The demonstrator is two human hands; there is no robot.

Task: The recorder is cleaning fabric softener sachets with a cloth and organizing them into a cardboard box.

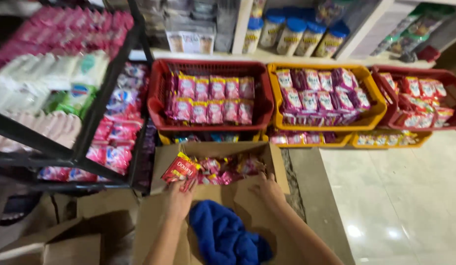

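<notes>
Nearest the camera, a bright blue cloth [227, 236] lies bunched between the person's forearms, on the brown flaps of an open cardboard box [279, 164]. The left hand [179, 198] reaches into the box at its near left corner, fingers closed around a red sachet pack [180, 169] that sticks up past the box edge. The right hand [268, 189] sits well apart from it at the near right side of the box, fingers curled down among the loose pink and red sachets [225, 171]; whether it grips any cannot be told. To the near left stand more plain cardboard boxes [51, 245].

Just beyond the open box, a red crate [208, 68] holds two rows of pink sachets standing upright. Beside it on the right, a yellow crate [326, 122] carries purple and pink packs, and a second red crate [436, 73] follows. On the left, a black metal rack [80, 147] holds white and pink packets. Farthest back, blue-lidded jars [296, 34] stand on a shelf.
</notes>
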